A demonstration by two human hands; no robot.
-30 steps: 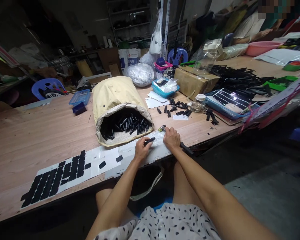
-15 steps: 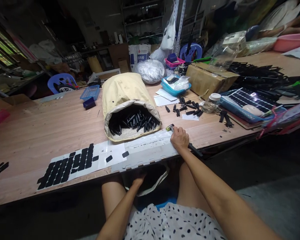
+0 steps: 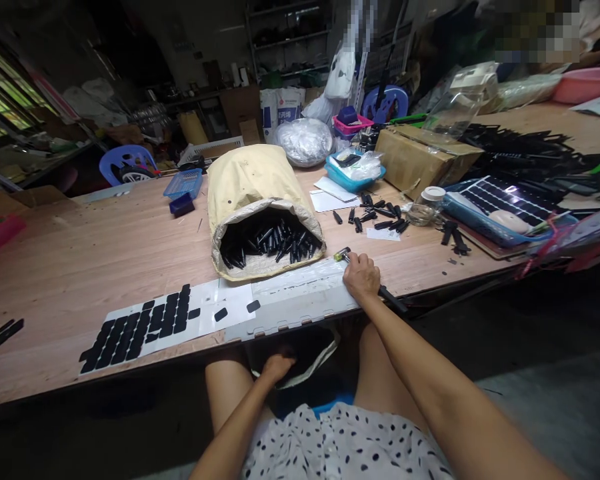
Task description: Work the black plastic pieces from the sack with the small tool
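My right hand (image 3: 361, 277) is closed around a black-handled tool (image 3: 393, 299) at the table's front edge. Its short head, metal and yellow-green, pokes out past my fingers and looks hammer-like. Below the table edge, between my knees, my left hand (image 3: 279, 366) reaches into the dark mouth of a pale-rimmed bag (image 3: 316, 369); shadow hides its fingers. A cream sack (image 3: 253, 170) lies on its side on the table, its mouth facing me, full of black pointed pieces (image 3: 275, 241). Between the sack and me is a grey strip (image 3: 295, 308) along the edge.
White sheets (image 3: 200, 303) with black rounded patches lie left of the strip. Loose black pieces (image 3: 380, 212), a jar (image 3: 425, 207), a cardboard box (image 3: 420, 157) and blue baskets (image 3: 355, 175) stand right. A small blue box (image 3: 181, 205) sits left of the sack.
My left hand has come slightly up and right, showing more of itself at the bag's mouth. The right hand keeps its hold on the tool. The view has shifted a little.
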